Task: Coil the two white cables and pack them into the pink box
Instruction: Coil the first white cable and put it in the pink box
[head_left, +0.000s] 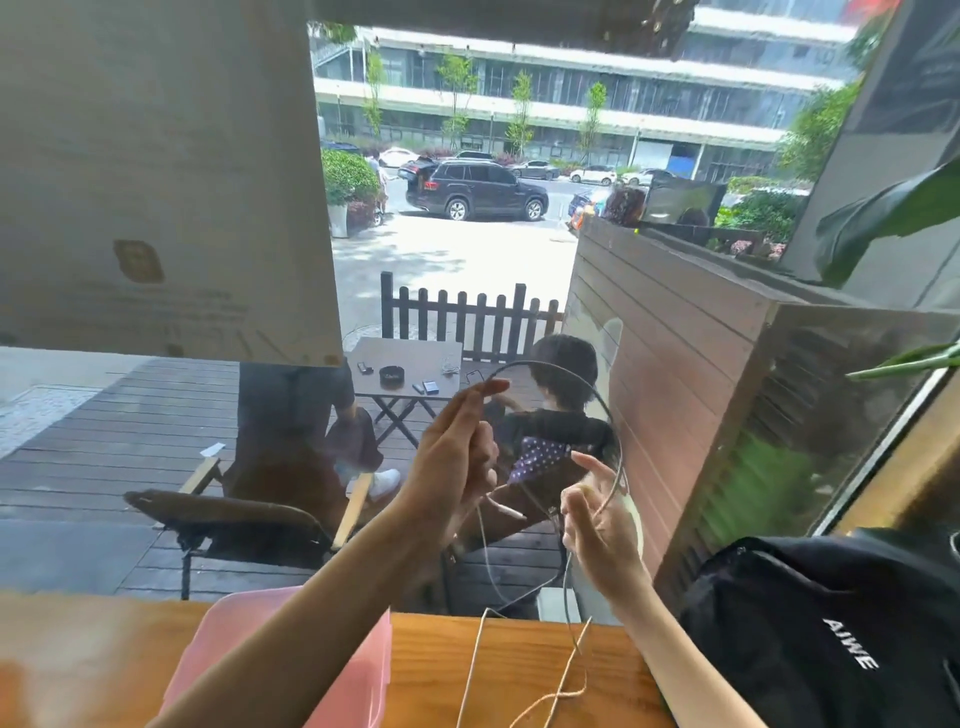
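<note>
My left hand (457, 457) is raised in front of the window, pinching a white cable (582, 382) that arches up and over to my right hand (597, 525). My right hand grips the other side of the loop, with several strands gathered in its fingers. More white cable (475, 660) hangs down from both hands and trails across the wooden counter, crossing itself near the front edge. The pink box (363, 686) lies on the counter under my left forearm, partly hidden by it.
A black bag (831, 639) with white lettering sits on the counter at the right. The wooden counter (519, 670) runs along a window. Outside, people sit on a deck at a small table. A large paper sheet (156, 182) hangs on the glass upper left.
</note>
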